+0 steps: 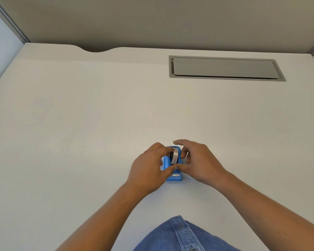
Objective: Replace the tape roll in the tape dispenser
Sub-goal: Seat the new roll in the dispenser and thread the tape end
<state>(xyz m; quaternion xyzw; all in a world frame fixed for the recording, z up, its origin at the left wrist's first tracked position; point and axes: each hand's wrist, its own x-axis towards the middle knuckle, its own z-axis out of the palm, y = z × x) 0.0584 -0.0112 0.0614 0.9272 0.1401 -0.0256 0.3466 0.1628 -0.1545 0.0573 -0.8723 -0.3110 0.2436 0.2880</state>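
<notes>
Blue tape dispenser (173, 176) set on white desk (98, 124), tape roll (174, 157) pinched by left hand (149, 169) from 9 o'clock, right hand (198, 162) curled, unclamped, at 3 o'clock.

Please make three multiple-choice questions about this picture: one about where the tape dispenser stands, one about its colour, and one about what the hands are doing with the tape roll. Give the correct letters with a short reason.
1. Where does the tape dispenser stand?
A. On the white desk, between both hands
B. Inside the grey hatch
C. On the person's lap

2. What colour is the dispenser?
A. Red
B. Blue
C. Black

3. What is the state of the tape roll?
A. Lying alone far from the dispenser
B. Sitting in the dispenser with left fingers on it
C. Held high above the desk

Answers:
1 A: it rests on the desk, with the left hand and the right hand at its sides, well nearer than the grey hatch.
2 B: its body is plainly blue.
3 B: the roll shows within the blue body, and the left fingers grip its side.
</notes>
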